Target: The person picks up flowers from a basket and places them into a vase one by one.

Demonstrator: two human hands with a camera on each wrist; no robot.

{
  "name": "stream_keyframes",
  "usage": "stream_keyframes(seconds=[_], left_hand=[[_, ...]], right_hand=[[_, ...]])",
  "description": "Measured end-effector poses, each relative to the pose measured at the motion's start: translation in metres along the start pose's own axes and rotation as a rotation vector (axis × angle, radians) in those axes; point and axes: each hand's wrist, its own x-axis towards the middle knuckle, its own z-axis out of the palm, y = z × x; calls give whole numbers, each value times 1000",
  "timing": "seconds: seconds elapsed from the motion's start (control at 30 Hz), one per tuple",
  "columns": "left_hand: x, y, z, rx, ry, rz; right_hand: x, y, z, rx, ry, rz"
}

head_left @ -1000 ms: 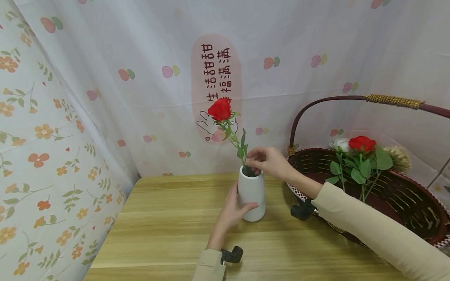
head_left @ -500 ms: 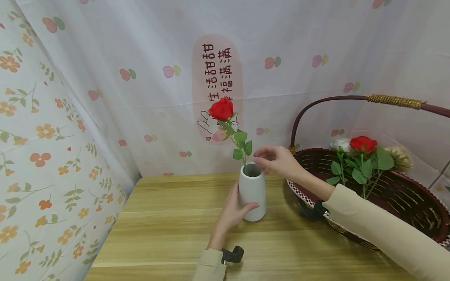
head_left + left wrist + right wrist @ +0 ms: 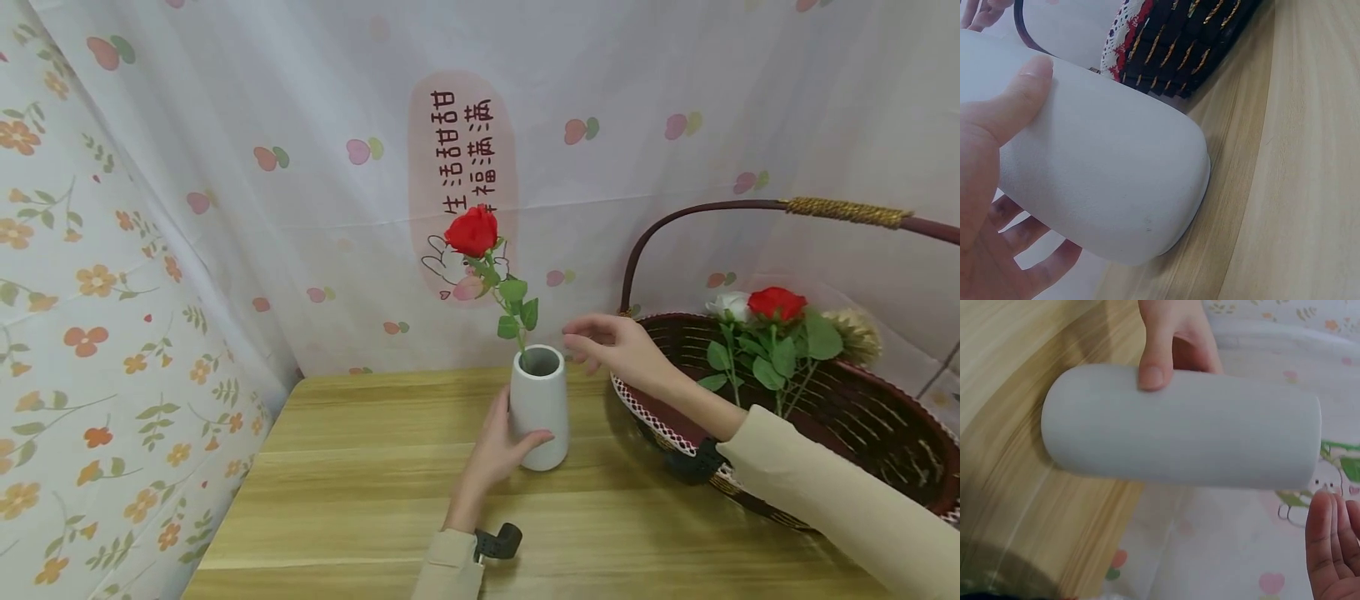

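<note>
A white vase (image 3: 542, 421) stands upright on the wooden table. My left hand (image 3: 491, 454) grips its left side; the left wrist view shows the thumb across the vase wall (image 3: 1110, 162) and the fingers round the other side. A red rose (image 3: 472, 232) with a green leafy stem leans to the left out of the vase mouth. The stem's lower end is hidden inside. Just right of the rim, my right hand (image 3: 626, 354) hovers with loosely bent fingers and holds nothing. In the right wrist view its fingertips (image 3: 1320, 503) are near the vase's mouth end, apart from it.
At the right stands a dark woven basket (image 3: 862, 400) with a tall arched handle (image 3: 697, 207). Inside it are a red rose (image 3: 777, 304), a white rose (image 3: 729, 307) and a pale spiky flower (image 3: 858, 336). A patterned curtain (image 3: 337, 250) hangs behind the table (image 3: 337, 483).
My right hand has let go of the rose stem and moved right, away from the vase mouth. The rose now rests in the vase, its leaves turned. The left hand has kept its grip.
</note>
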Motion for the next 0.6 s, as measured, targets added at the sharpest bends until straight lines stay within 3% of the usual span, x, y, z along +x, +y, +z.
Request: stream_keyframes(seconds=[0.6], left_hand=[[0, 0, 2, 14, 7, -2]], right_hand=[[-31, 23, -59, -9, 87, 35]])
